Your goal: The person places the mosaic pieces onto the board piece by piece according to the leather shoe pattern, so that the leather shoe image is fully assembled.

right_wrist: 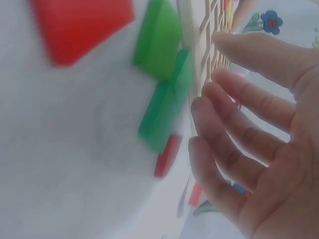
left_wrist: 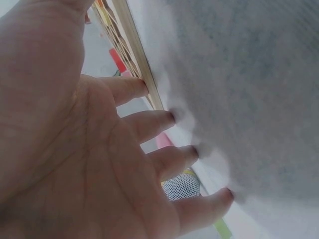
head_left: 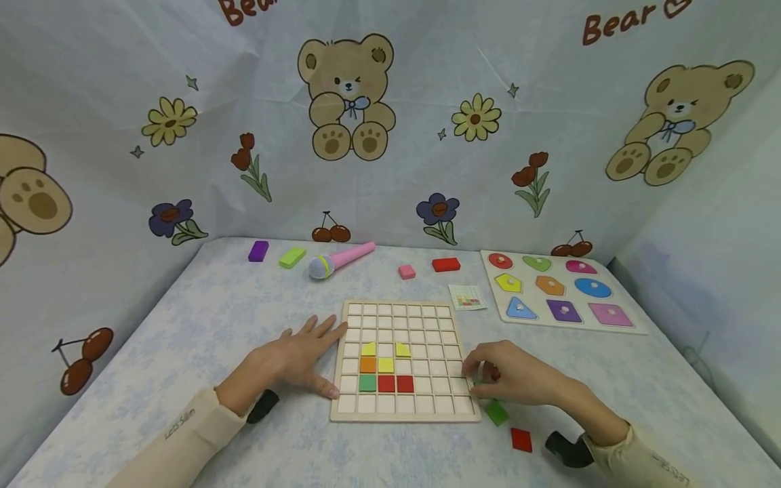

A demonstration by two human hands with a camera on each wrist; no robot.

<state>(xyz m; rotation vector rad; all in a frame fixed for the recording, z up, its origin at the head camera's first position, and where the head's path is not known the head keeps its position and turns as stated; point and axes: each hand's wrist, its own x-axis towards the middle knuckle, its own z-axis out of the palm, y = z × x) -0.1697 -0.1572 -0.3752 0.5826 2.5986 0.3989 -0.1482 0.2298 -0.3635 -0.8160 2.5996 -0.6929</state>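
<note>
A wooden grid board (head_left: 403, 418) lies flat on the table between both hands. In its left cells sit three yellow pieces, an orange piece (head_left: 368, 364), a green square (head_left: 367, 383) and two red squares. My left hand (head_left: 299, 356) spreads its fingers along the board's left edge, with the fingertips (left_wrist: 139, 87) at the frame and on the table. At the right edge hovers my right hand (head_left: 518, 373), fingers loosely bent, nothing between them in the right wrist view. Beside it lie teal pieces (right_wrist: 157, 119), a bright green piece (head_left: 497, 412) and a red piece (head_left: 521, 440).
Behind the board lie a purple block (head_left: 259, 251), a lime block (head_left: 292, 257), a toy microphone (head_left: 342, 261), a pink block (head_left: 407, 272) and a red block (head_left: 446, 264). A small pattern card (head_left: 467, 289) sits next to a shape puzzle board (head_left: 512, 317) at back right.
</note>
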